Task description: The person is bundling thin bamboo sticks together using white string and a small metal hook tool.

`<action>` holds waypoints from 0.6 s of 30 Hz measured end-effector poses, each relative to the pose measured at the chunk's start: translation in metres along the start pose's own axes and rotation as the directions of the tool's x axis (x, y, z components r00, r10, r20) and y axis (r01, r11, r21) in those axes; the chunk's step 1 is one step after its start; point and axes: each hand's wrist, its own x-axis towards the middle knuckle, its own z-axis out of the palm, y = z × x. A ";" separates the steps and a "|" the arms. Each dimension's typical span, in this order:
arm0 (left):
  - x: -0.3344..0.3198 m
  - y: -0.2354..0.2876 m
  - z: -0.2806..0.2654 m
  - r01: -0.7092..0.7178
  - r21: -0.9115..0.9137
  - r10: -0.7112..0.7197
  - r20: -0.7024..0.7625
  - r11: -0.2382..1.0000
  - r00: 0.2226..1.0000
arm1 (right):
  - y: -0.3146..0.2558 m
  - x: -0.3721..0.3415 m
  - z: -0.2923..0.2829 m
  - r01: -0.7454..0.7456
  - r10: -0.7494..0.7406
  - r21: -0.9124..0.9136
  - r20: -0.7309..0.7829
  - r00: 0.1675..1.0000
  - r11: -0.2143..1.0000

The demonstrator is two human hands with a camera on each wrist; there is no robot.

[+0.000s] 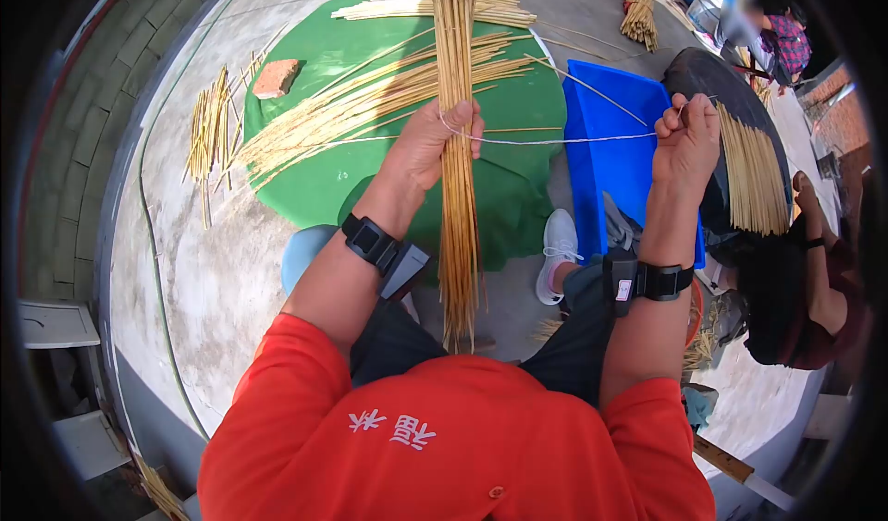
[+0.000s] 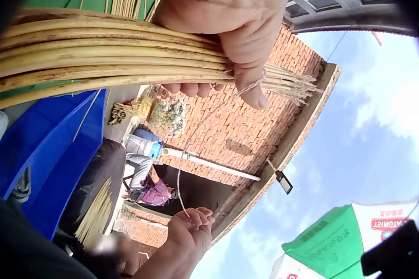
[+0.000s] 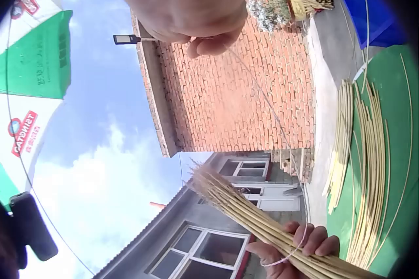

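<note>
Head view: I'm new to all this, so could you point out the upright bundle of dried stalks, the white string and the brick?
bundle of dried stalks [image 1: 459, 234], head view, on its lower stems
white string [image 1: 546, 142], head view, on the stretch beside the bundle
brick [image 1: 276, 78], head view, on its upper face

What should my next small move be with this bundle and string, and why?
Probably carry the string round the bundle of stalks with the right grip, while the left grip holds the bundle steady. The string crosses the stalks at the left grip and stretches to the right grip, which pinches it; I can't make out a knot, so a turn might help bind them.
</note>
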 end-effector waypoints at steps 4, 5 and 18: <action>-0.003 0.002 -0.009 0.010 0.185 0.008 -0.094 0.983 0.996 | -0.012 0.034 -0.042 0.026 -0.023 0.139 -0.017 1.000 0.990; -0.004 0.002 -0.011 0.041 0.205 -0.013 -0.135 0.978 0.991 | -0.017 0.037 -0.047 0.023 -0.012 0.158 -0.071 0.997 0.987; 0.005 -0.022 -0.027 0.106 0.275 -0.061 -0.169 0.956 0.984 | -0.027 0.017 -0.020 0.196 -0.215 -0.124 -0.160 0.963 0.973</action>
